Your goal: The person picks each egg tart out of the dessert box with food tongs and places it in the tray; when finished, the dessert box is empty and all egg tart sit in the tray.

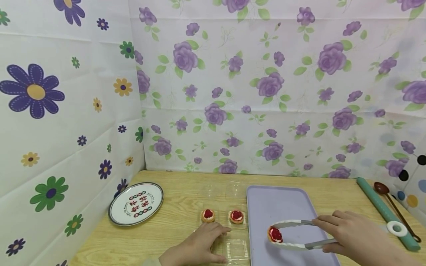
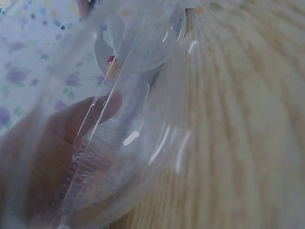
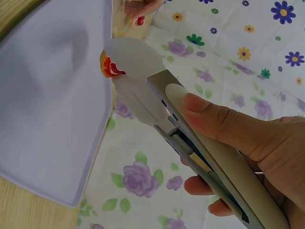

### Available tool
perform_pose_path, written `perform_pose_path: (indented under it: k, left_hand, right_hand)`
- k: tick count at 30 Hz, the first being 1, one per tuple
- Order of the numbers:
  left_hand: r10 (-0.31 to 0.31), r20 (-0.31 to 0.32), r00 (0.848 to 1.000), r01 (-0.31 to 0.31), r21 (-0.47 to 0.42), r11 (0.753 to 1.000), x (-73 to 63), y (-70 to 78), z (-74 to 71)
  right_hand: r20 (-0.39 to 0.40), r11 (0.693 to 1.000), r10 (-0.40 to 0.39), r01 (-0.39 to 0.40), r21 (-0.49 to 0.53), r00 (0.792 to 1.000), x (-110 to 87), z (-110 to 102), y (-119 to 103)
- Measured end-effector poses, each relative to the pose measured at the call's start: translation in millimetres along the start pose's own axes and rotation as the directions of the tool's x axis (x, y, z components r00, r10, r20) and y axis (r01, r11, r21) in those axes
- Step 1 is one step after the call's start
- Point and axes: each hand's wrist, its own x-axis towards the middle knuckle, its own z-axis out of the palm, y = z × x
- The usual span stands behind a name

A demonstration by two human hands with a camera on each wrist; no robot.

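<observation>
My right hand [image 1: 349, 232] grips a pair of tongs [image 3: 205, 143] by the grey handles. Between the white tong tips is a small tart [image 1: 275, 234] with red fruit and cream, over the lilac tray [image 1: 283, 201]. My left hand [image 1: 201, 244] holds a clear plastic container [image 1: 237, 248], thumb and forefinger spread across one compartment. Two more tarts stand in its far compartments, a left tart [image 1: 208, 215] and a right tart [image 1: 236, 216]. Clear plastic fills much of the left wrist view, with the left hand [image 2: 52, 143] seen through it.
A white plate [image 1: 136, 204] with a dark rim and red lettering lies at the left. On the right are a green rolling pin [image 1: 376, 205] and a dark brown spoon [image 1: 381, 188]. Floral sheets [image 1: 249, 92] hang behind and beside the wooden table [image 1: 179, 184].
</observation>
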Motion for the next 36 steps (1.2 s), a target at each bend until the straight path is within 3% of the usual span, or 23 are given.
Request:
perform_pose_path:
  k: [15, 19, 32, 36]
  left_hand:
    - [-0.013, 0.015, 1.000, 0.013, -0.027, 1.000, 0.0, -0.7, 0.5]
    - [-0.017, 0.021, 1.000, 0.017, -0.028, 0.999, -0.1, -0.8, 0.6]
    - [-0.017, 0.026, 1.000, 0.018, -0.018, 1.000, 0.3, -0.9, 0.5]
    - [-0.005, 0.009, 1.000, 0.005, -0.005, 1.000, 0.5, -0.9, 1.0]
  right_hand:
    - [0.187, 0.993, 0.065, -0.082, 0.082, 0.980, -7.0, 13, 8]
    - [0.165, 0.995, 0.033, -0.048, 0.089, 0.986, -9.9, 20, 10]
    - [0.175, 0.993, 0.034, -0.053, 0.102, 0.984, -13.3, 31, 12]
    - [0.105, 0.997, 0.000, -0.008, 0.082, 0.994, -19.2, 35, 12]
